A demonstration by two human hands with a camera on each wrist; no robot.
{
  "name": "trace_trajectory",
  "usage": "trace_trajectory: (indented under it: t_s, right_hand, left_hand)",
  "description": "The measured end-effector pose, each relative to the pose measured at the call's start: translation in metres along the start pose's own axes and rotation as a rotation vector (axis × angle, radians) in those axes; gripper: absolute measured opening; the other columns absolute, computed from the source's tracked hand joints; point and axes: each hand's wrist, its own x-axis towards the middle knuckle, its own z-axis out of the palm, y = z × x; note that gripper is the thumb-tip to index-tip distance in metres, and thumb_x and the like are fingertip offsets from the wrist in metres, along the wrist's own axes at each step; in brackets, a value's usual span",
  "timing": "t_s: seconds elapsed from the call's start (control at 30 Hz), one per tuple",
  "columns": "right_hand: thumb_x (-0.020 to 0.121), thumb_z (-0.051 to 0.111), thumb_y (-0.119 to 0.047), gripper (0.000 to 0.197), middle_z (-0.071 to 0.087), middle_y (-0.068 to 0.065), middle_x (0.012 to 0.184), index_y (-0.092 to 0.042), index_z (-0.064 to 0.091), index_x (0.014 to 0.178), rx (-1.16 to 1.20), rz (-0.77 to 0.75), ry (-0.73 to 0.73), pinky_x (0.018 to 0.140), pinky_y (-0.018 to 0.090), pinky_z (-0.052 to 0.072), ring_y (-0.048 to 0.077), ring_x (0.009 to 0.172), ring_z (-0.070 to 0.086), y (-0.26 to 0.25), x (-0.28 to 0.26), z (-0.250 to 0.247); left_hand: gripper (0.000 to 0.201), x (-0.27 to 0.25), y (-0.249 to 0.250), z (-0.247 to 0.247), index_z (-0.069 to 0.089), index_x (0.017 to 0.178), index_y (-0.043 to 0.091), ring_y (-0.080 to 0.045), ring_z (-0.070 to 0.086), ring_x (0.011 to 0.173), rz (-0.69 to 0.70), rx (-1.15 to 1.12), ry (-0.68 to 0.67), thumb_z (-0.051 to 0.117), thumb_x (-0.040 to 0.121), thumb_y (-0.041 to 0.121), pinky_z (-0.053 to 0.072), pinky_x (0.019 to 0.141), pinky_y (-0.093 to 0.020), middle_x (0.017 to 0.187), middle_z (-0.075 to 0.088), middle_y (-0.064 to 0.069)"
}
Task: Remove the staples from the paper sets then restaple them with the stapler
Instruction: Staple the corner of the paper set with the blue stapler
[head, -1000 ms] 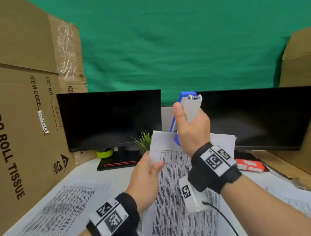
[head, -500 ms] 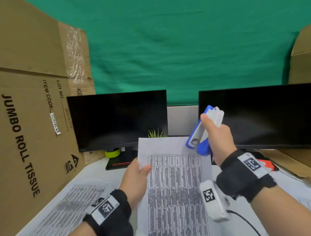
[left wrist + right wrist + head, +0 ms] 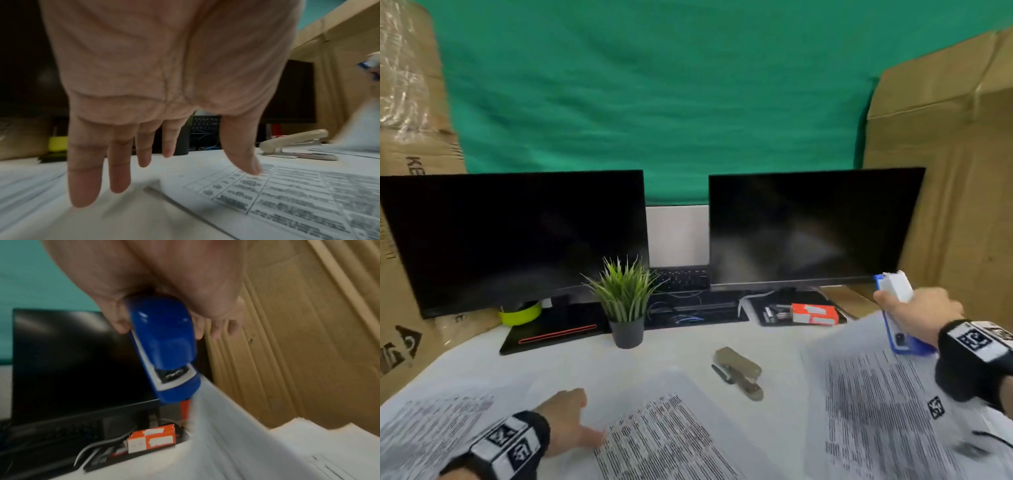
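L hand (image 3: 566, 419) is flat w/ fingers (image 3: 120, 175) straight and spread, holding nothing, low over the tabletop (image 3: 674, 349) at the left edge of the middle paper set (image 3: 671, 431); thumb tip sits over its printed table, contact can't be told. R hand (image 3: 924, 317) is wrapped around the blue-and-white stapler (image 3: 897, 318), at the far right, nose down, over the top corner of the right paper set (image 3: 887, 404); wrist view shows that set's corner right at the stapler's nose, blurred, so whether it's caught in it can't be told. A third paper set (image 3: 428, 421) lies at the left. Btw the middle and right sets lies a beige staple remover (image 3: 739, 371), untouched. Behind: small potted plant (image 3: 625, 301), two dark monitors (image 3: 517, 236), an orange staple box (image 3: 814, 313) under the right monitor, cardboard boxes (image 3: 941, 192) at both sides.
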Motion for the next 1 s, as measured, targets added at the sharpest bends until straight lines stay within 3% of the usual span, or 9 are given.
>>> trace_trajectory:
  t_s: [0.1, 0.2, 0.3, 0.47, 0.6, 0.7, 0.77, 0.87, 1.0]
  right_hand:
    - [0.086, 0.051, -0.056, 0.045, 0.059, 0.017, 0.096, -0.011, 0.059, 0.086, 0.087, -0.119, 0.01, 0.073, 0.037, 0.048, 0.032, 0.082, 0.056, -0.013, -0.011, 0.021]
    - [0.092, 0.055, -0.043, 0.029, 0.056, 0.0, 0.062, -0.016, 0.056, 0.081, 0.413, -0.255, -0.366, 0.05, 0.024, 0.04, 0.013, 0.048, 0.05, -0.052, -0.056, 0.064]
    - [0.091, 0.056, -0.042, 0.022, 0.063, -0.003, 0.082, -0.02, 0.059, 0.092, 0.467, -0.325, -0.682, 0.067, 0.025, 0.047, 0.008, 0.069, 0.057, -0.085, -0.104, 0.124]
    - [0.091, 0.053, -0.05, 0.029, 0.054, -0.008, 0.08, -0.026, 0.045, 0.077, 0.327, -0.301, -0.779, 0.081, 0.024, 0.045, 0.007, 0.077, 0.054, -0.1, -0.134, 0.169]
    - [0.095, 0.053, -0.036, 0.015, 0.057, -0.007, 0.077, -0.024, 0.054, 0.087, 0.449, -0.273, -0.767, 0.056, 0.013, 0.037, 0.002, 0.068, 0.053, -0.101, -0.135, 0.173]
    - [0.09, 0.057, -0.041, 0.025, 0.067, -0.001, 0.09, -0.02, 0.063, 0.102, 0.502, -0.222, -0.789, 0.08, 0.026, 0.051, 0.012, 0.082, 0.063, -0.096, -0.129, 0.183]
    - [0.075, 0.064, -0.058, 0.047, 0.07, 0.001, 0.097, -0.02, 0.064, 0.104, 0.517, -0.197, -0.796, 0.093, 0.04, 0.05, 0.018, 0.091, 0.066, -0.089, -0.12, 0.195]
    - [0.052, 0.067, -0.074, 0.073, 0.07, 0.0, 0.103, -0.025, 0.064, 0.106, 0.634, -0.244, -0.773, 0.092, 0.042, 0.052, 0.018, 0.096, 0.067, -0.079, -0.103, 0.213]
    - [0.082, 0.066, -0.051, 0.044, 0.073, 0.008, 0.099, -0.014, 0.068, 0.107, 0.78, -0.335, -0.741, 0.09, 0.047, 0.053, 0.028, 0.093, 0.069, -0.111, -0.126, 0.151]
  left_hand:
    - [0.112, 0.015, -0.005, 0.005, 0.029, 0.146, 0.015, -0.018, 0.042, 0.13, -0.05, 0.05, -0.031, 0.063, 0.059, 0.078, 0.039, 0.105, -0.032, 0.146, 0.036, -0.001]
    - [0.101, 0.021, 0.003, 0.007, 0.038, 0.138, 0.016, -0.019, 0.046, 0.123, -0.081, 0.106, -0.064, 0.067, 0.061, 0.073, 0.041, 0.101, -0.03, 0.135, 0.044, -0.001]
    - [0.086, 0.026, 0.01, 0.007, 0.047, 0.124, 0.018, -0.016, 0.053, 0.11, -0.11, 0.086, -0.065, 0.075, 0.06, 0.068, 0.045, 0.094, -0.028, 0.117, 0.05, 0.003]
    - [0.087, 0.028, 0.004, 0.004, 0.049, 0.117, 0.02, -0.013, 0.055, 0.101, -0.105, -0.079, -0.077, 0.081, 0.048, 0.063, 0.049, 0.083, -0.026, 0.114, 0.053, 0.006]
    - [0.062, 0.027, 0.002, 0.009, 0.06, 0.114, 0.004, -0.033, 0.068, 0.093, 0.029, -0.827, -0.038, 0.087, 0.059, 0.011, 0.056, 0.085, -0.044, 0.112, 0.069, -0.019]
    - [0.029, 0.012, 0.01, 0.006, 0.057, 0.105, -0.002, -0.039, 0.066, 0.08, 0.147, -1.26, 0.049, 0.068, 0.08, -0.012, 0.053, 0.078, -0.047, 0.1, 0.068, -0.032]
    - [0.023, 0.0, 0.016, 0.002, 0.06, 0.099, -0.002, -0.038, 0.067, 0.076, 0.203, -1.254, 0.177, 0.066, 0.08, -0.014, 0.055, 0.074, -0.046, 0.096, 0.069, -0.031]
    - [0.018, -0.024, 0.021, -0.017, 0.068, 0.087, 0.004, -0.029, 0.07, 0.073, 0.321, -1.083, 0.332, 0.075, 0.074, -0.008, 0.058, 0.069, -0.04, 0.086, 0.072, -0.02]
    - [0.031, -0.056, 0.023, -0.059, 0.065, 0.102, 0.016, -0.032, 0.071, 0.083, 0.43, -1.162, 0.553, 0.072, 0.076, -0.001, 0.06, 0.069, -0.041, 0.096, 0.072, -0.013]
